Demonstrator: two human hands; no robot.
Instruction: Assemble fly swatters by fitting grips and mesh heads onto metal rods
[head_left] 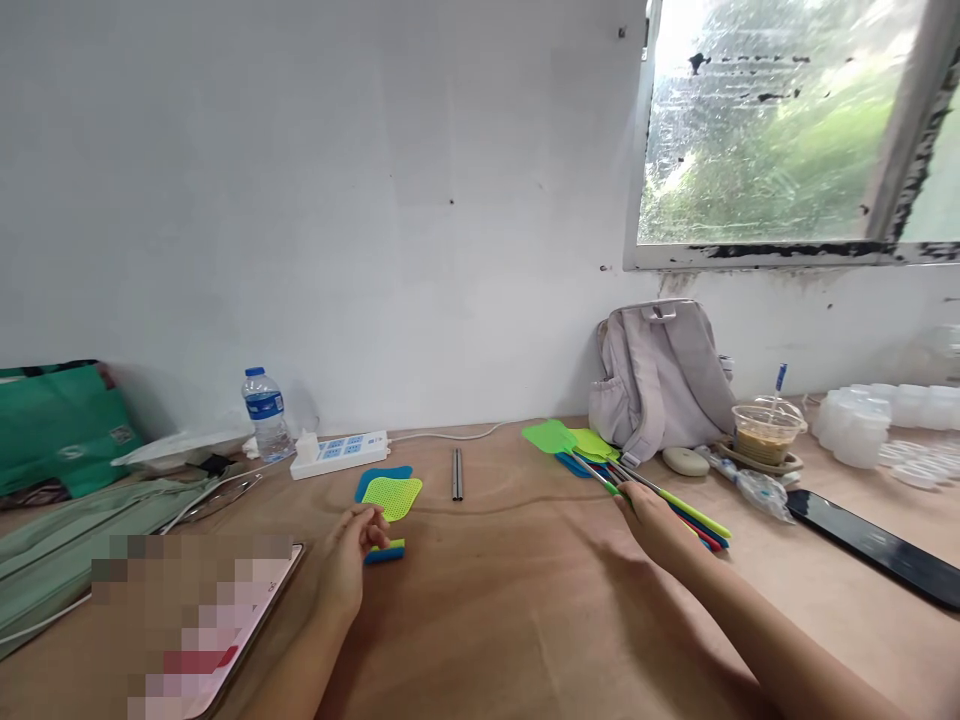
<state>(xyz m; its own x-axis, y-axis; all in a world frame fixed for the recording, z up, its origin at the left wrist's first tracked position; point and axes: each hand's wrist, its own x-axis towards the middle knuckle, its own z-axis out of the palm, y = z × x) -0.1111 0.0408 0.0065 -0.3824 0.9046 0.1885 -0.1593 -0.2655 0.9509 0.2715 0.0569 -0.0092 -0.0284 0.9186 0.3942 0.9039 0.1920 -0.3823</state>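
Nearest the camera, at the left, a flat device (217, 640) with its screen blurred lies on the wooden table (510, 620), and both forearms reach forward over bare wood. The left hand (349, 560) rests on the table with its fingers curled loosely together; whether they pinch anything cannot be told, but the fingertips lie just beside two short handle pieces, blue and yellow-green (385, 550). Just beyond these lie two loose swatter heads, a yellow-green one (391, 496) overlapping a blue one (375, 480). The right hand (651, 520) is closed on the handles of a bundle of fly swatters (600, 462), gripping near the middle of their length. The bundle's long axis runs on a diagonal: the green heads point up and to the left, away from the person, while the handle ends stick out past the hand to the lower right. Between the two hands the table is open, with only a pair of dark metal rods (457, 473) lying lengthwise farther back. To the right a black phone (877, 545) and a lidded drink cup (765, 432) crowd the swatters' side. Farther back a power strip (341, 452), a water bottle (266, 413) and a grey backpack (660, 375) stand along the white wall (375, 200).
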